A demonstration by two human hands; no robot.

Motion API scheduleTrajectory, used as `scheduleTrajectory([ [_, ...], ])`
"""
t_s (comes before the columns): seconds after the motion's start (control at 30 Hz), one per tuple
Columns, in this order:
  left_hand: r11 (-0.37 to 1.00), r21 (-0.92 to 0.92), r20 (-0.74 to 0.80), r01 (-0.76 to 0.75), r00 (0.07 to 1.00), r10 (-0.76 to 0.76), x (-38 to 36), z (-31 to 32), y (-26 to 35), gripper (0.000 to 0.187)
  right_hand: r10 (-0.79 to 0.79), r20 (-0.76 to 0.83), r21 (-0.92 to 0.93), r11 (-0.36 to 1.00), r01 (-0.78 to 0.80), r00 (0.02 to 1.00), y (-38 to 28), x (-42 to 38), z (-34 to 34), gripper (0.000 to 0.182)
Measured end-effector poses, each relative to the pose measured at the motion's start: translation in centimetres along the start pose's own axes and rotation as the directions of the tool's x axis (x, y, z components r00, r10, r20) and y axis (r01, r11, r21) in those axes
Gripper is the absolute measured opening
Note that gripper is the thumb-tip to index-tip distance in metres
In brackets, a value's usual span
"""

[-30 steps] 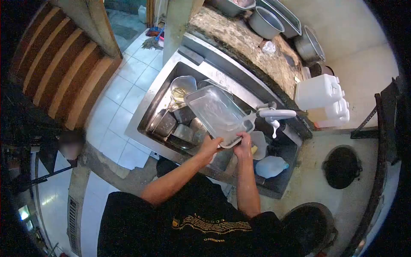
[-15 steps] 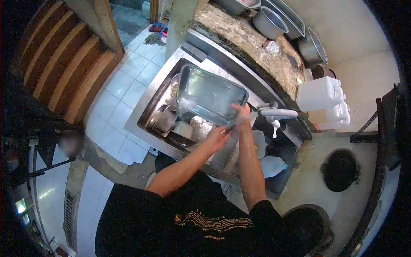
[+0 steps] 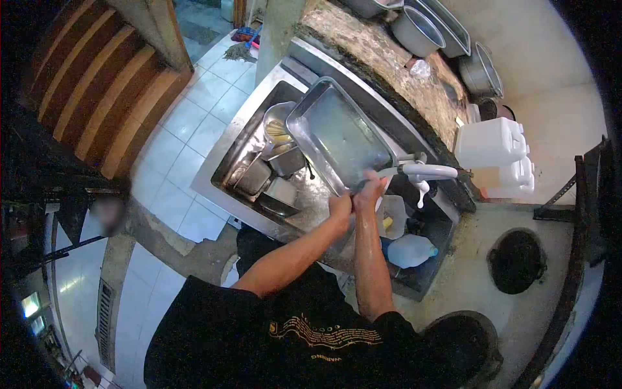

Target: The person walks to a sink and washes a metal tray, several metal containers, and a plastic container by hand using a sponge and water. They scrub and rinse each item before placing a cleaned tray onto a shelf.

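A rectangular metal baking pan (image 3: pixel 340 139) is tilted over the sink (image 3: pixel 217 172), its inside wet and turned up towards me. My left hand (image 3: pixel 340 211) is closed on the pan's near corner. Just right of it, my right hand (image 3: pixel 370 189) grips the near edge close to the faucet (image 3: pixel 427 171); part of its fingers is hidden. Below the pan, the sink holds small metal containers (image 3: pixel 253 176), a bowl with a whisk (image 3: pixel 278 126) and a white-sided dark container (image 3: pixel 282 193).
Right of my forearm are a clear plastic container (image 3: pixel 392 217) and a translucent jug (image 3: pixel 411 251). White jerrycans (image 3: pixel 489 142) stand behind the faucet. Metal pots (image 3: pixel 418 31) line the stone ledge (image 3: pixel 363 39). Steps (image 3: pixel 123 97) rise at the left; a mop (image 3: pixel 240 52) lies on the tiles.
The pan has turned and tilted more steeply, its far end swinging up and right, uncovering more of the sink. My left hand has moved right, close beside my right hand.
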State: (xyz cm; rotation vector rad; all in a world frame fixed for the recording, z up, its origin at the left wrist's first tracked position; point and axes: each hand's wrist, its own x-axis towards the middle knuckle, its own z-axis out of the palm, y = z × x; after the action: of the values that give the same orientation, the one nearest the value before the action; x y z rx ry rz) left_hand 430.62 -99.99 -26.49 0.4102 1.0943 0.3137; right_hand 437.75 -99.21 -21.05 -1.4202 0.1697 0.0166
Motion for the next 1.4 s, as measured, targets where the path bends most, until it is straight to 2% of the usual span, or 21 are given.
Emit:
scheduleTrajectory([
  [0.1, 0.983, -0.055, 0.174, 0.176, 0.971, -0.165, -2.3, -0.1, 4.6, 0.025, -0.043, 0.063, 0.095, 0.995, 0.037, 0.997, -1.9, -1.1, 0.4, 0.043],
  [0.2, 0.976, 0.195, 0.149, -0.101, 0.986, 0.072, 2.0, 0.5, 3.8, 0.032, -0.179, 0.101, -0.158, 0.968, 0.194, 0.979, 2.5, 1.0, -2.0, 0.042],
  [0.27, 0.803, 0.52, 0.018, -0.293, 0.943, 0.332, 2.3, 1.1, 4.0, 0.04, -0.163, -0.024, -0.117, 0.98, 0.159, 0.986, 1.7, -0.3, 0.0, 0.04],
  [0.43, 0.667, 0.702, 0.0, -0.249, 0.937, 0.349, -0.4, 0.8, 7.2, 0.056, -0.123, 0.007, -0.205, 0.971, 0.122, 0.992, 1.8, 0.4, -2.5, 0.044],
  [0.5, 0.632, 0.738, -0.029, -0.237, 0.924, 0.382, 1.1, 0.8, 6.9, 0.06, -0.115, -0.131, -0.319, 0.945, 0.068, 0.985, -0.3, -1.3, -2.4, 0.047],
  [0.57, 0.579, 0.758, -0.034, -0.301, 0.868, 0.496, 4.1, -0.1, 6.1, 0.061, -0.091, 0.009, -0.338, 0.937, 0.089, 0.996, -2.2, -4.4, -2.7, 0.049],
  [0.6, 0.524, 0.812, 0.072, -0.258, 0.935, 0.348, 2.0, -0.2, 8.1, 0.059, -0.079, 0.083, -0.347, 0.932, 0.103, 0.993, -2.6, -5.2, -3.2, 0.05],
  [0.7, 0.485, 0.822, 0.037, -0.298, 0.878, 0.476, 0.4, 0.8, 9.0, 0.059, -0.099, -0.146, -0.362, 0.931, 0.04, 0.984, -1.5, -3.8, -4.8, 0.06],
  [0.73, 0.461, 0.837, 0.052, -0.293, 0.883, 0.467, 3.9, 0.3, 8.3, 0.059, -0.056, -0.183, -0.552, 0.832, -0.056, 0.982, -3.2, -4.9, -5.5, 0.07],
  [0.87, 0.504, 0.822, 0.025, -0.264, 0.901, 0.432, 5.4, 0.3, 11.4, 0.053, -0.023, 0.095, -0.597, 0.799, 0.075, 0.995, -9.1, -7.3, -6.3, 0.077],
  [0.93, 0.397, 0.881, 0.085, -0.259, 0.911, 0.405, 5.2, -0.6, 11.5, 0.054, 0.022, 0.074, -0.549, 0.835, 0.023, 0.997, -10.1, -8.0, -5.9, 0.08],
  [0.97, 0.165, 0.921, 0.187, -0.352, 0.774, 0.605, 5.5, -1.4, 10.7, 0.054, 0.027, 0.096, -0.496, 0.868, 0.024, 0.995, -9.8, -7.6, -6.2, 0.079],
  [1.03, -0.336, 0.87, 0.462, -0.36, 0.359, 0.811, 6.5, -2.6, 8.9, 0.055, 0.023, 0.142, -0.373, 0.927, 0.032, 0.99, -8.7, -4.6, -6.4, 0.08],
  [1.07, -0.4, 0.831, 0.545, -0.386, 0.418, 0.727, 4.5, -2.8, 9.5, 0.056, 0.003, 0.239, -0.607, 0.781, 0.146, 0.971, -8.4, -3.1, -6.9, 0.079],
  [1.13, -0.511, 0.735, 0.677, -0.445, 0.518, 0.523, -1.2, -2.2, 11.5, 0.057, -0.022, 0.289, -0.537, 0.824, 0.181, 0.957, -3.1, -0.4, -6.4, 0.065],
  [1.17, -0.466, 0.68, 0.733, -0.566, 0.539, 0.415, -1.3, -1.3, 11.2, 0.054, -0.045, 0.325, -0.485, 0.849, 0.208, 0.945, -0.8, 0.6, -5.4, 0.059],
  [1.2, -0.389, 0.63, 0.776, -0.672, 0.55, 0.307, -1.2, -0.6, 10.6, 0.051, 0.07, 0.348, -0.418, 0.904, 0.087, 0.935, 0.5, 1.0, -4.5, 0.051],
  [1.23, -0.022, 0.648, 0.761, -0.761, 0.648, 0.028, -1.9, 0.7, 12.0, 0.05, 0.183, 0.383, -0.353, 0.935, -0.04, 0.905, 1.5, 1.1, -3.5, 0.045],
  [1.3, 0.363, 0.65, 0.759, -0.668, 0.591, -0.273, -3.1, 1.6, 14.2, 0.049, 0.335, 0.398, -0.242, 0.936, -0.254, 0.854, 1.4, 0.0, -1.6, 0.037],
  [1.37, 0.398, 0.629, 0.776, -0.667, 0.562, -0.285, -3.7, 1.4, 15.3, 0.048, 0.425, 0.356, -0.139, 0.905, -0.403, 0.832, -0.7, -1.9, -0.4, 0.032],
  [1.4, 0.136, 0.577, 0.816, -0.805, 0.569, -0.098, -1.4, 0.6, 13.3, 0.047, 0.38, 0.382, -0.129, 0.925, -0.358, 0.843, -2.2, -3.1, -0.1, 0.032],
])
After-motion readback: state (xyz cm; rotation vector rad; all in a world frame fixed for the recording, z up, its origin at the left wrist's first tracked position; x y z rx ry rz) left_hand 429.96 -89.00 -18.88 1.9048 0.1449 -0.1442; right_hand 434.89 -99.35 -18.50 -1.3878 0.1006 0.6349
